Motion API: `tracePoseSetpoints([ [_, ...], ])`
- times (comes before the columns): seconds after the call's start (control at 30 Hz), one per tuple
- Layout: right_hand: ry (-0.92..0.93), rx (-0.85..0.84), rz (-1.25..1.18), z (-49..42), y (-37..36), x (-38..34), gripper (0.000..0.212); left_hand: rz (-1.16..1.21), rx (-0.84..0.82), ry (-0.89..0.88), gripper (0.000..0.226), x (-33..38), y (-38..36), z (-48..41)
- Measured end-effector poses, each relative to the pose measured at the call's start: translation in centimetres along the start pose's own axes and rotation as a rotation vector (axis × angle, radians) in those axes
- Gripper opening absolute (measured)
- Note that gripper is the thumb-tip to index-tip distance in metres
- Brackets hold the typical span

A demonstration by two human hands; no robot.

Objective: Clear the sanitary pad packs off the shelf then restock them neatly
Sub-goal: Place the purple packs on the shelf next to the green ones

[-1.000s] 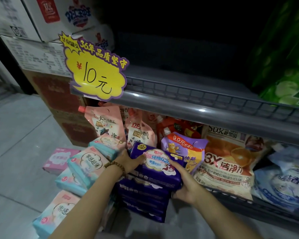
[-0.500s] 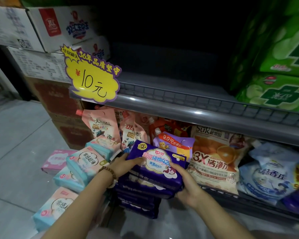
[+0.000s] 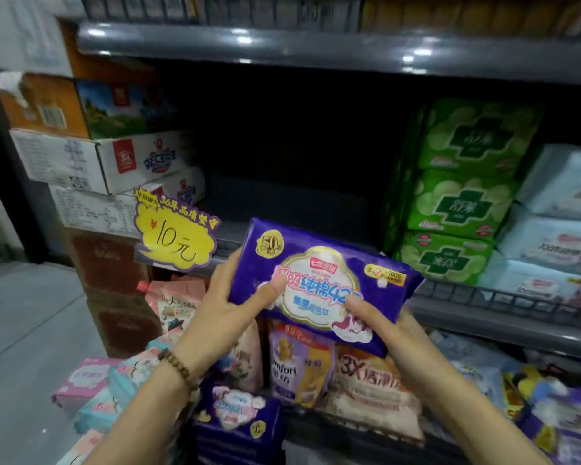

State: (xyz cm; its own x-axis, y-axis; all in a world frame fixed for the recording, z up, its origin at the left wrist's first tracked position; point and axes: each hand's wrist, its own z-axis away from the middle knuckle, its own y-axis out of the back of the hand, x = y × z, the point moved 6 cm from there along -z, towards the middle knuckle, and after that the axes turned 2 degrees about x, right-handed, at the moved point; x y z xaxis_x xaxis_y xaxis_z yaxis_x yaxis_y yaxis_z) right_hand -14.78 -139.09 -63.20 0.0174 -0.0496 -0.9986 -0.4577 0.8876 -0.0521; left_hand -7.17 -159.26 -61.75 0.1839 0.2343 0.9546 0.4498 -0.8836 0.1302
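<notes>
A purple sanitary pad pack [image 3: 319, 263] is held up in front of the grey shelf [image 3: 483, 317], level with its rail. My left hand [image 3: 228, 303] grips its left end, thumb on the front. My right hand [image 3: 393, 333] grips its lower right edge, thumb on top. Below, a stack of purple packs [image 3: 239, 421] stands on the floor. Pink and teal packs [image 3: 104, 391] lie piled to the left of that stack. The dark bay [image 3: 299, 182] of the shelf behind the held pack holds nothing I can make out.
Green packs [image 3: 463, 193] and pale blue packs [image 3: 557, 223] are stacked on the right of the shelf. A yellow price sign [image 3: 175, 233] hangs at its left end beside cardboard boxes [image 3: 114, 162]. Detergent pouches [image 3: 359, 380] fill the lower shelf.
Both hands have lifted the top purple pack off the floor stack up to the level of the shelf rail. The view has tilted upward.
</notes>
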Motion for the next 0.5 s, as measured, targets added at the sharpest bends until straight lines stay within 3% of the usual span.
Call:
tracePoseSetpoints([
  [0.07, 0.185, 0.045, 0.111, -1.8, 0.8, -3.3, 0.098, 0.055, 0.010, -0.069, 0.058, 2.1, -0.1, -2.2],
  [0.2, 0.449, 0.096, 0.259, -6.0, 1.4, -8.0, 0.104, 0.027, -0.009, -0.182, 0.054, 4.4, -0.9, -7.1],
  [0.37, 0.482, 0.015, 0.298, -12.7, 2.3, -8.8, 0.115, -0.055, -0.056, -0.235, 0.053, 2.9, -2.0, -14.5],
  [0.5, 0.434, 0.008, 0.389, -18.3, 4.0, -5.9, 0.118, -0.162, -0.145, -0.181, 0.074, -1.7, -3.0, -19.9],
])
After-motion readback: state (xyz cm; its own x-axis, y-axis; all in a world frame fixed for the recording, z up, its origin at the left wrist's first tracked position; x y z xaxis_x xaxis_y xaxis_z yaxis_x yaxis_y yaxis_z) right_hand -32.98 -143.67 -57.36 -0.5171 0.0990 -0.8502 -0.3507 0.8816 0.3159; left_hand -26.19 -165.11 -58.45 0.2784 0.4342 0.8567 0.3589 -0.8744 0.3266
